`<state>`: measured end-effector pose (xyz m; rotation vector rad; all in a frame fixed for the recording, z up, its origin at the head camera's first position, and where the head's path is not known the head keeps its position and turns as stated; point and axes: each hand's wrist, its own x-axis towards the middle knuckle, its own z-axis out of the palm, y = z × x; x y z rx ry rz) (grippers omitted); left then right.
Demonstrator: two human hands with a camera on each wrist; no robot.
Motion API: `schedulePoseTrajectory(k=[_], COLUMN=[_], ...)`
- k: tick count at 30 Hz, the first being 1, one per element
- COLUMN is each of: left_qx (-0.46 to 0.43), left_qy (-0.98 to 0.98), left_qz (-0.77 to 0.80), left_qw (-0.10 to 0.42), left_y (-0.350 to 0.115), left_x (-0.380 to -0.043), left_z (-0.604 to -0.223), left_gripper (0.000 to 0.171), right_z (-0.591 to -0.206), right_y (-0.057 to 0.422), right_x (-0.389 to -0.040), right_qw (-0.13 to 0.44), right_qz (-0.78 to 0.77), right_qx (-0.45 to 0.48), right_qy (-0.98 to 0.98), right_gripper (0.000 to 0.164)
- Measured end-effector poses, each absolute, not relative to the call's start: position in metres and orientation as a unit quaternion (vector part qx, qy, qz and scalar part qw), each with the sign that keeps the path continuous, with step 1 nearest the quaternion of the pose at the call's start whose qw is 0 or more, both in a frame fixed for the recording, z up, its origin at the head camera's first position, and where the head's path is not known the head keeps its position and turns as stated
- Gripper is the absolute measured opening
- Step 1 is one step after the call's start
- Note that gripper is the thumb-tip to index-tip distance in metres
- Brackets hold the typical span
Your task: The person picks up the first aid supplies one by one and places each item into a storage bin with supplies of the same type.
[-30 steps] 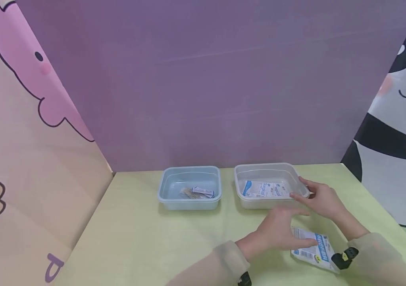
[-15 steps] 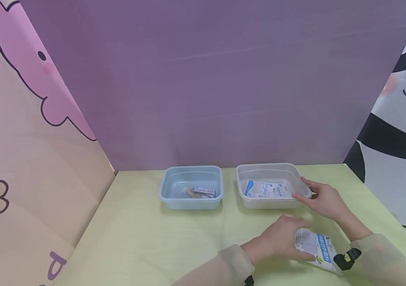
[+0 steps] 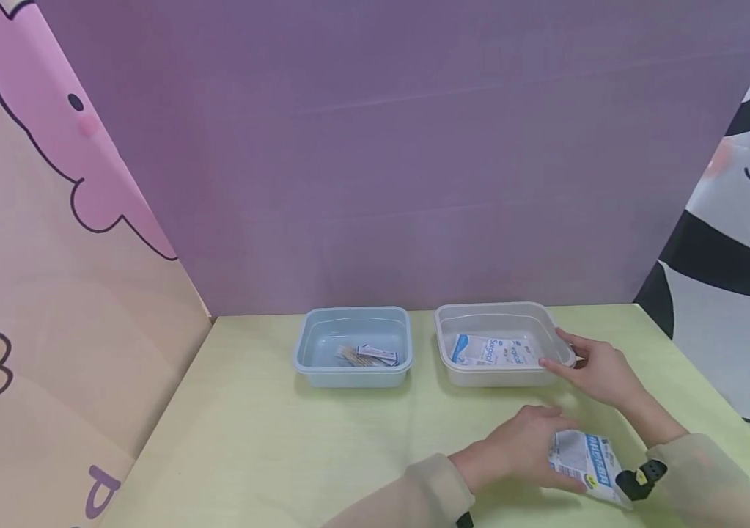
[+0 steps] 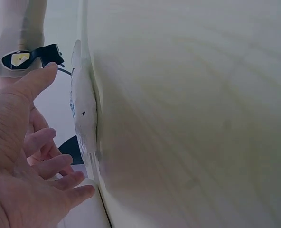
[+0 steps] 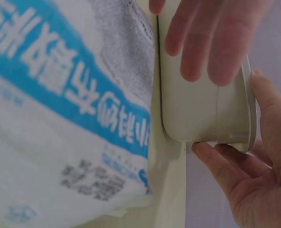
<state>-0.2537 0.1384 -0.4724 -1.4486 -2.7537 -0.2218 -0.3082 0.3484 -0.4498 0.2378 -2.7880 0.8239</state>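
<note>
My right hand point(image 3: 595, 370) holds the right end of a whitish plastic box point(image 3: 493, 378), thumb at the rim and fingers along the outer wall, as the right wrist view shows too. A white and blue gauze packet point(image 3: 582, 458), printed with Chinese characters, lies on the table below that box. Over the packet's left end reaches my left hand point(image 3: 523, 449), thumb and fingers spread on either side. In the left wrist view a gap shows between this hand point(image 4: 22, 156) and the packet point(image 4: 85, 109). Inside the whitish box lies a blue and white packet point(image 3: 493, 350) marked "Surgical".
A light blue box point(image 3: 351, 377) to the left contains thin sticks point(image 3: 356, 357) and a small blue and white packet point(image 3: 377, 354). Both boxes stand at the back of the yellow-green table point(image 3: 249, 440), before a purple panel point(image 3: 381, 161). Printed panels flank both sides.
My left hand has come down and right toward the gauze packet, mostly in the first half second. The right hand stays on the box. The view has shifted slightly.
</note>
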Motion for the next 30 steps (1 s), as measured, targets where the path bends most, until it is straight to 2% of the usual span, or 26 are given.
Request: schedulePoseTrajectory(k=[10,21,30], left_qx=[-0.46,-0.456,-0.447], left_qy=[-0.886,-0.888,-0.893], left_qz=[-0.057,-0.048,-0.034], left_qw=[0.009,-0.036,-0.042], left_y=[0.142,0.145,0.149], left_x=[-0.253,-0.251,-0.251], left_z=[-0.477,-0.476,-0.479], left_gripper=[0.079,0.077,0.075], right_z=[-0.451,-0.451,-0.453], right_y=[0.349,0.349,0.35], right_x=[-0.308,-0.308,-0.309], right_qw=[0.115,0.113,0.104], right_qz=[0.283,0.287,0.287], right_qx=[0.079,0.075,0.071], right_qy=[-0.949,-0.948,-0.95], right_gripper=[0.087,0.087,0.088])
